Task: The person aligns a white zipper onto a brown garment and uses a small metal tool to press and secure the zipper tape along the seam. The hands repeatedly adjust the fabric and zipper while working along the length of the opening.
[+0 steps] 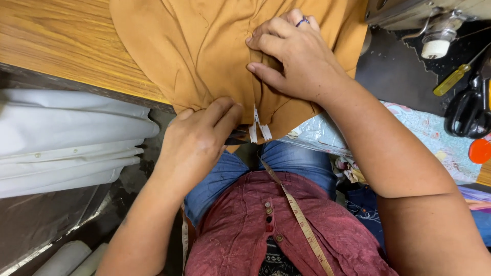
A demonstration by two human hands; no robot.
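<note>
A mustard-brown garment (199, 46) lies over the near edge of a wooden table (56, 46). My left hand (197, 140) pinches its lower hem at the table edge. My right hand (291, 56), with a ring on one finger, presses down on the fabric just above, fingers bunching a fold. Two white zipper tape ends (258, 130) hang from the hem between my hands. A measuring tape (299, 220) drapes down my red shirt.
White folded cloth (66, 138) sits at left below the table. A sewing machine (429, 20) stands at top right, with a yellow screwdriver (452, 79), black scissors (468, 112) and a patterned cloth (429, 138) beside it.
</note>
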